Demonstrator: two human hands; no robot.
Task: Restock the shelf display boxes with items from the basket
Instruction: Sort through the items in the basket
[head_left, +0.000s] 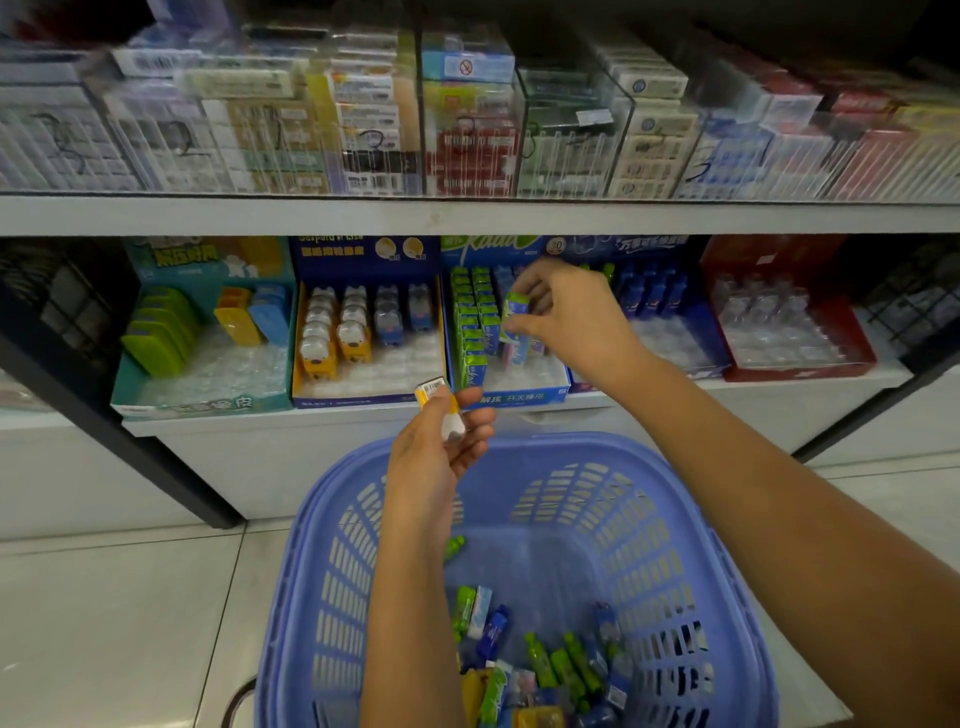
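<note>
Upper-shelf boxes (467, 114) are blurred; basket (737, 597) cut off below.

Both bare forearms reach forward from the bottom of the frame, the left near vertical, the right slanting in from the lower right. Left hand (441, 452) raised, fingers curled, thumb pinching a small item (436, 397). Right hand (563, 312) farther out and higher, fingertips pinching a pack (515, 319).

The person's left hand (439, 457) and right hand (566, 312) are bare; left forearm (410, 597) and right forearm (753, 467) are bare too.
</note>
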